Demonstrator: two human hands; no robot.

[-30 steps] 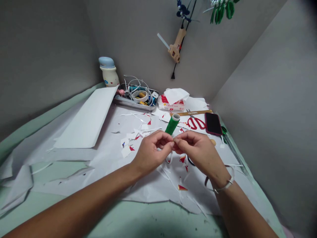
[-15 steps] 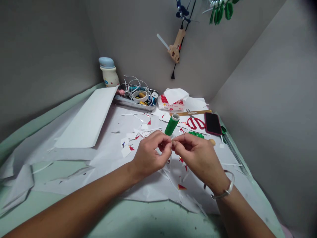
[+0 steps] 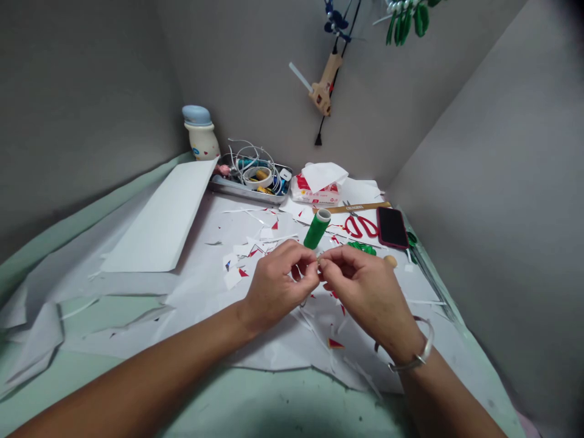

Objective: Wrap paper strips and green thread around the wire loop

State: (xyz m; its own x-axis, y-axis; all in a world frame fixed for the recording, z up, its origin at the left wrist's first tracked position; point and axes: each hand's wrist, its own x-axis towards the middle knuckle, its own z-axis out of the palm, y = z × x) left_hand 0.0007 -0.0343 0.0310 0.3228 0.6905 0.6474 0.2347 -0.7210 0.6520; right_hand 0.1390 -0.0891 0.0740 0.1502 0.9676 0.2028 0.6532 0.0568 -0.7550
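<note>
My left hand (image 3: 283,278) and my right hand (image 3: 362,285) meet over the middle of the paper-covered table, fingertips nearly touching. Each is closed in a pinch. Between the fingertips is something tiny and yellowish, too small to name. Just behind my hands stands a spool of green thread (image 3: 317,229), tilted slightly in view. Some green ribbon-like pieces (image 3: 362,247) lie beyond my right hand, and a small round tan piece (image 3: 390,261) is beside its knuckles. Red and white paper scraps (image 3: 335,344) are scattered under and around both hands.
Red-handled scissors (image 3: 361,226), a phone (image 3: 392,228) and a ruler (image 3: 360,208) lie at the back right. A metal tray (image 3: 250,193) of craft supplies and a tissue pack (image 3: 314,193) stand behind. Folded white card (image 3: 159,222) lies left. A glue gun (image 3: 326,85) hangs on the wall.
Both hands stay in nearly the same place. The left thumb and fingertips have shifted slightly to the right, closer to the right hand's fingertips.
</note>
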